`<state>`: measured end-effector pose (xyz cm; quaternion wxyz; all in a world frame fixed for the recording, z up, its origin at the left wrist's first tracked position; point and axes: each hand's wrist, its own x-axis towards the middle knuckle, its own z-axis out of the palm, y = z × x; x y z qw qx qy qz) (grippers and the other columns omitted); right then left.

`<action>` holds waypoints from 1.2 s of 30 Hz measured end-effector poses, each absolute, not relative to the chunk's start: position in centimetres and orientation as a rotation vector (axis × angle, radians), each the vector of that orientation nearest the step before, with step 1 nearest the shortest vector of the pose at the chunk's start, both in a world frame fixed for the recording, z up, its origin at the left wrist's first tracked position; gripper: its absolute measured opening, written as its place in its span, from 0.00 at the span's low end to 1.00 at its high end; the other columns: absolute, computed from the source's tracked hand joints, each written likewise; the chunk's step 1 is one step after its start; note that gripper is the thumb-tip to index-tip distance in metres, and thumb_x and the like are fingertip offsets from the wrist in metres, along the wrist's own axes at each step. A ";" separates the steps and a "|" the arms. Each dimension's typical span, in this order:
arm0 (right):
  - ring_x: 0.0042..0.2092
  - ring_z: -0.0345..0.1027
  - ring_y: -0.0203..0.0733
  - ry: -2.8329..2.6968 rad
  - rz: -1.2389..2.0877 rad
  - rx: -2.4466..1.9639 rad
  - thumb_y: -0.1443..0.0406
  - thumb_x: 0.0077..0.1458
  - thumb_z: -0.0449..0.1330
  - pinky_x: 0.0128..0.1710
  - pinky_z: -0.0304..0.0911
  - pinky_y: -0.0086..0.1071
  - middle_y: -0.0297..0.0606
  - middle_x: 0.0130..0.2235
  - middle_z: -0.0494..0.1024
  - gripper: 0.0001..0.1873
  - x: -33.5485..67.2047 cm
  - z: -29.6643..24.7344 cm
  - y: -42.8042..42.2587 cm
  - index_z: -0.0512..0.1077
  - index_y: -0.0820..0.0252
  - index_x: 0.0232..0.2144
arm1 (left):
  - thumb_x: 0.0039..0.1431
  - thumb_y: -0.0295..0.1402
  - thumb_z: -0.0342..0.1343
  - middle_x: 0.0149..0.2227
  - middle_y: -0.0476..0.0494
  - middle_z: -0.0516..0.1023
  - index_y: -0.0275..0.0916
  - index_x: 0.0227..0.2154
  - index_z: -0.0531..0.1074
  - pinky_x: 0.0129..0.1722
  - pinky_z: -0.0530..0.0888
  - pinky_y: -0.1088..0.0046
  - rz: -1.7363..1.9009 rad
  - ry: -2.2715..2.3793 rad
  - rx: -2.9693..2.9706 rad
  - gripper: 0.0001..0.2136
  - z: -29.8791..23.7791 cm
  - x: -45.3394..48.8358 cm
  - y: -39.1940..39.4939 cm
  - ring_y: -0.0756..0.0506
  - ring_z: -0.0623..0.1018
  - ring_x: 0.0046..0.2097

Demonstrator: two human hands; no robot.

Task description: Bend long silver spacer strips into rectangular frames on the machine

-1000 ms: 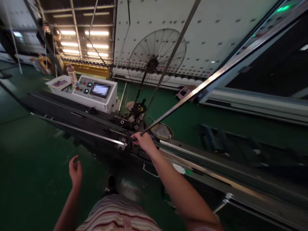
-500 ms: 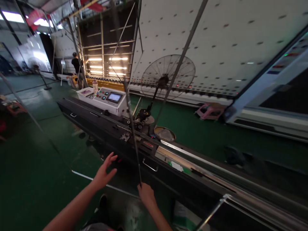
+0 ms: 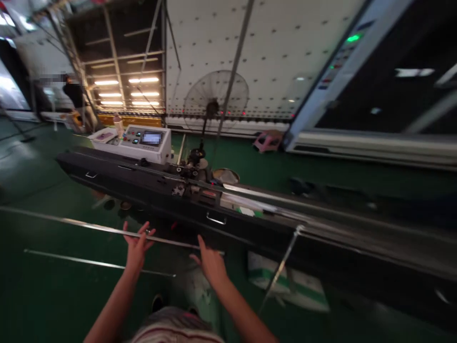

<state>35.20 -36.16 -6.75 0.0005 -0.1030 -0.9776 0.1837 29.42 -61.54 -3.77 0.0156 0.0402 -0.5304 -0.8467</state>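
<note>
A long thin metal strip [image 3: 89,225] runs nearly level from the left edge of the view to my hands. My left hand [image 3: 136,247] is beneath it, palm up, with fingers spread and the strip lying across them. Near the strip's right end, my right hand [image 3: 213,267] has hold of it; the index finger points forward and the thumb sticks out to the left. The grip under the right palm is partly hidden. Beyond both hands stands a long black machine [image 3: 171,205] with metal handles on its front.
A second thin bar [image 3: 100,262] is low down, nearer me. At right, a shiny bar [image 3: 285,257] slants down beside white-and-green packages [image 3: 289,281]. A control box [image 3: 143,143], a fan [image 3: 214,107] and a pink stool [image 3: 267,141] are behind the machine. A person [image 3: 74,97] stands far left.
The strip has swung from steep to nearly level, its far part now at left. My left hand has come under it; my right hand's fist has loosened. My view has turned right.
</note>
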 end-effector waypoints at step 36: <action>0.28 0.59 0.32 -1.504 2.209 -0.043 0.45 0.56 0.60 0.24 0.54 0.26 0.36 0.30 0.73 0.26 37.0 3.4 -30.9 0.79 0.62 0.38 | 0.48 0.21 0.52 0.55 0.31 0.76 0.26 0.53 0.67 0.61 0.71 0.67 -2.758 -1.463 0.283 0.25 5.0 28.7 -69.8 0.42 0.74 0.60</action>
